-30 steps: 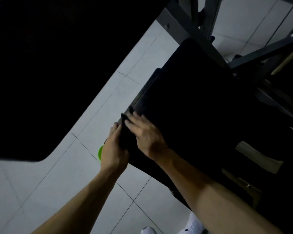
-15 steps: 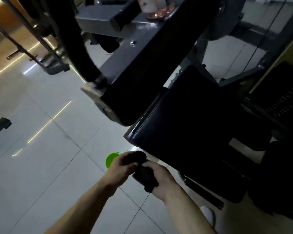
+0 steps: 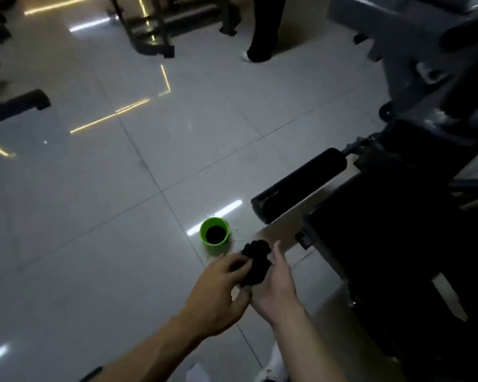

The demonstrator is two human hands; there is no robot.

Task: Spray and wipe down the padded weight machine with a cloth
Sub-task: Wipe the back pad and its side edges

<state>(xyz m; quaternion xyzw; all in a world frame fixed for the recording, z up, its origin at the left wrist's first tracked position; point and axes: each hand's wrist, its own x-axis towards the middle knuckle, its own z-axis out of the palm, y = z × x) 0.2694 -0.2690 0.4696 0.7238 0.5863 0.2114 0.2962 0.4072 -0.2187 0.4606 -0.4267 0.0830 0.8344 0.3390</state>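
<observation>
A dark bunched cloth (image 3: 255,263) sits between my two hands, low in the middle of the view. My left hand (image 3: 215,293) pinches its left side with curled fingers. My right hand (image 3: 275,288) cups it from the right, fingers wrapped partly round it. The black padded seat (image 3: 392,260) of the weight machine fills the right side, close to my right hand but apart from it. A black roller pad (image 3: 301,183) sticks out from the machine above the seat. No spray bottle is visible.
A small green cup (image 3: 214,231) with dark contents stands on the tiled floor just beyond the cloth, water drops beside it. Grey machine frame (image 3: 414,64) rises at upper right. Another person's legs (image 3: 262,28) stand at the top. More equipment bases (image 3: 149,31) lie at top left.
My hands have left the seat edge and pulled back with the cloth, bunching it between them. The view swung left and down toward the floor and the green cup.
</observation>
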